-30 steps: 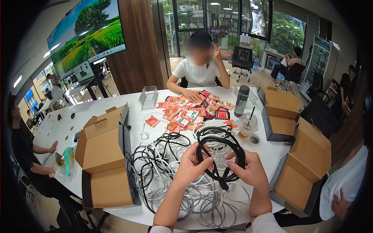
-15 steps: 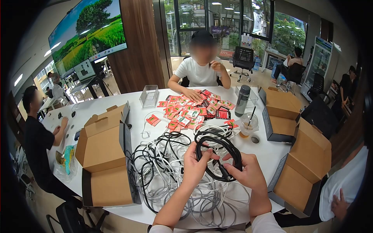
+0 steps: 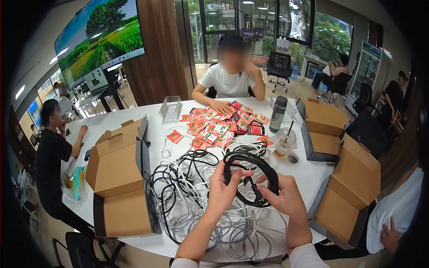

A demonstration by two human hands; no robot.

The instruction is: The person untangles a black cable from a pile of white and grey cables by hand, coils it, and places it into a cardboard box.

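Note:
Between my two hands a black cable (image 3: 250, 158) is wound into a round coil, raised over the table. My left hand (image 3: 223, 183) is closed around the coil's left side, thumb inward. On the right side my right hand (image 3: 282, 192) grips the coil, its thumb near a black connector end (image 3: 256, 193) inside the loop. Below and left of my hands spreads a tangled pile of white, grey and black cables (image 3: 187, 196). Some fingers are hidden behind the coil.
Red sachets (image 3: 214, 127) lie heaped at the far side, under a seated person's hand (image 3: 220, 107). Open cardboard boxes (image 3: 120, 174) stand left and right (image 3: 342, 192). A plastic cup (image 3: 284, 142), a dark bottle (image 3: 278, 114) and a clear tray (image 3: 170, 108) are on the table (image 3: 156, 107).
My hands and the coil hold nearly the same place, with the connector end turned slightly. Across the table the seated person's raised hand moved toward the head. The person at left raised a hand.

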